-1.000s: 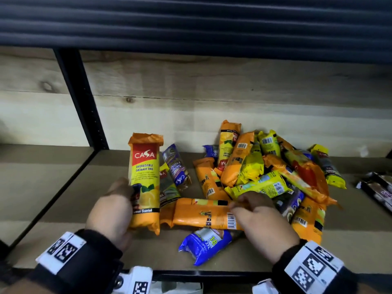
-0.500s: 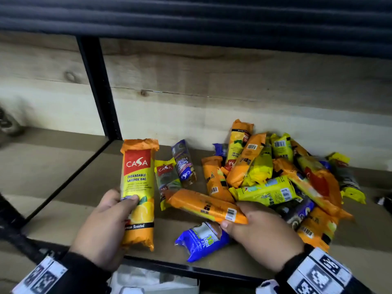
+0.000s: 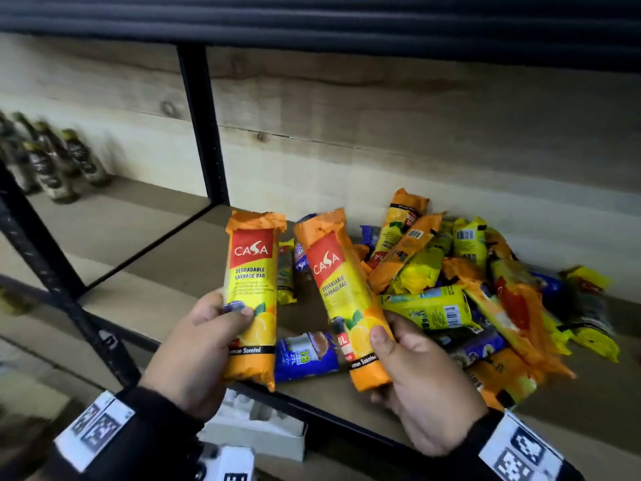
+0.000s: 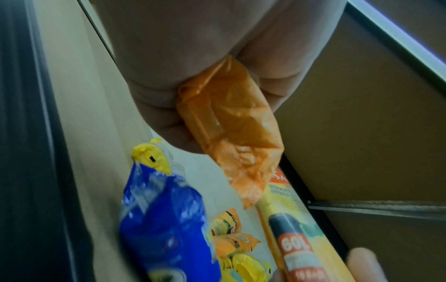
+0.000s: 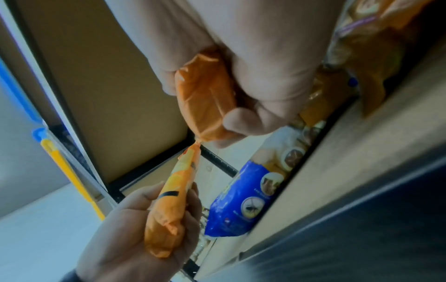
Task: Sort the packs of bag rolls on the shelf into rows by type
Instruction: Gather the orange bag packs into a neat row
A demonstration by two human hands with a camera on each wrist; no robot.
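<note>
A: Where are the two packs held?

B: One orange-and-yellow crinkled-film Casa pack [image 3: 251, 296] is clasped low by the left hand [image 3: 194, 355], long axis near upright. Its twin [image 3: 343, 293] is gripped at its lower end by the right hand [image 3: 419, 387], top tilted left.

A: And the nearer placing side?

B: The bare wooden shelf [image 3: 156, 293] lies left of the mixed glossy heap [image 3: 485, 300]; the left grip is judged nearer.
</note>
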